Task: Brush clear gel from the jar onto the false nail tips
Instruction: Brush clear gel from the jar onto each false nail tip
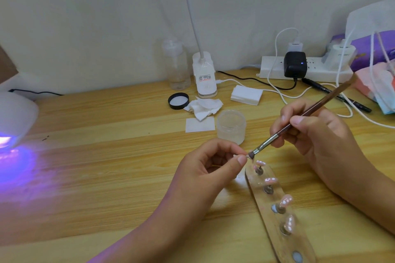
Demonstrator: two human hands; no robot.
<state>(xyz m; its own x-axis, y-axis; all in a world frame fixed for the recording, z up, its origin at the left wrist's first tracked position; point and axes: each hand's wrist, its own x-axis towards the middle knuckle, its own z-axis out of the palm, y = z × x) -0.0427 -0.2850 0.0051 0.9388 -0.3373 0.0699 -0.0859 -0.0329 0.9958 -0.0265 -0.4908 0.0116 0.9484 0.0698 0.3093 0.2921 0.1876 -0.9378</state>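
Brown-handled flat brush (pixel 320 104): gripped by right hand (pixel 316 134), bristles touching small false nail tip (pixel 248 156) pinched in left hand (pixel 205 168). Frosted clear gel jar (pixel 231 127): lidless, just behind both hands, nearer tabletop's (pixel 106 156) right edge.

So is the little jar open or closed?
Open: the jar has no lid on, and a black lid lies apart on the table behind it.

The jar (pixel 231 127) is squat and translucent, open and upright at mid-table; its black lid (pixel 178 101) lies upturned to the far left; the brown-handled brush (pixel 299 119) slants down-left from the right hand (pixel 316 132), bristles touching a tip (pixel 248 155) pinched by the left hand (pixel 213 166); four pink tips (pixel 286 198) stand on pegs along a clear strip (pixel 267 224), near right.
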